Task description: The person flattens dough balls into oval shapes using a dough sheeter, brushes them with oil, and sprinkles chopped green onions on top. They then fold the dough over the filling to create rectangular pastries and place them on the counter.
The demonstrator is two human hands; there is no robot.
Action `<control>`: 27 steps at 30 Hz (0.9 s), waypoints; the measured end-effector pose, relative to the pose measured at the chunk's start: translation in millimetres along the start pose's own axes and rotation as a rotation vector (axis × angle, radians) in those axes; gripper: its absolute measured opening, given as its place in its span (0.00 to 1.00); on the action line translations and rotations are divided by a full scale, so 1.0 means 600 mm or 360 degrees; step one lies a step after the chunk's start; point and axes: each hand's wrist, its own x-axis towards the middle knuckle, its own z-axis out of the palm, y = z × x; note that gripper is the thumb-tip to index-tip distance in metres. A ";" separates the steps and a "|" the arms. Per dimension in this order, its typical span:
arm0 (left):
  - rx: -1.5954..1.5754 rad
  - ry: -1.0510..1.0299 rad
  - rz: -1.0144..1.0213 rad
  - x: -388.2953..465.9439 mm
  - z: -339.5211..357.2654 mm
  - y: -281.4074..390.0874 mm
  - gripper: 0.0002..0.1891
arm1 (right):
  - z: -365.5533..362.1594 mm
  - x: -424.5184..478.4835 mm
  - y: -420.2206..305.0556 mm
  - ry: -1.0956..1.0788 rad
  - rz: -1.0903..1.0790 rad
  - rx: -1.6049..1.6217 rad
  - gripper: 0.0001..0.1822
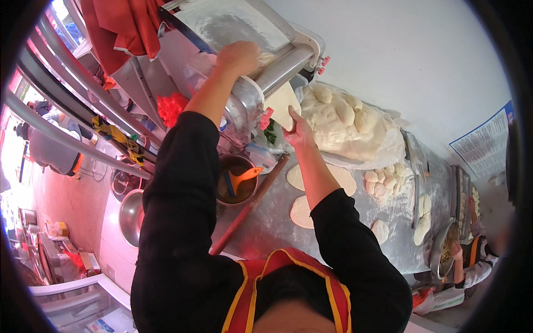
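A dough roller machine with a shiny metal roller stands at the top. At its floured feed tray, my left hand is curled on a small visible piece of dough; its fingertips are hidden. Below the roller hangs a pale, flat dough sheet. My right hand pinches the lower end of this sheet between thumb and fingers. Whether the two visible dough parts are one sheet cannot be seen. Flattened dough rounds lie on the metal worktable, partly behind my right forearm.
A large covered dough mass lies right of the machine, near small dough balls. A pot holds an orange-handled brush beside a wooden rolling pin. At far right, another person's hand is at a filling bowl.
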 end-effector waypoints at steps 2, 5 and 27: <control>-0.0014 0.0007 0.0017 0.000 0.002 0.000 0.18 | -0.001 -0.015 -0.004 0.0015 -0.0029 0.0035 0.15; -0.0051 0.0010 0.0039 0.001 0.004 -0.007 0.17 | -0.003 -0.038 -0.004 0.0063 -0.0062 0.0005 0.14; -0.0224 0.0846 0.0258 -0.009 -0.003 -0.007 0.17 | -0.092 -0.137 -0.054 0.0110 -0.0215 -0.0215 0.21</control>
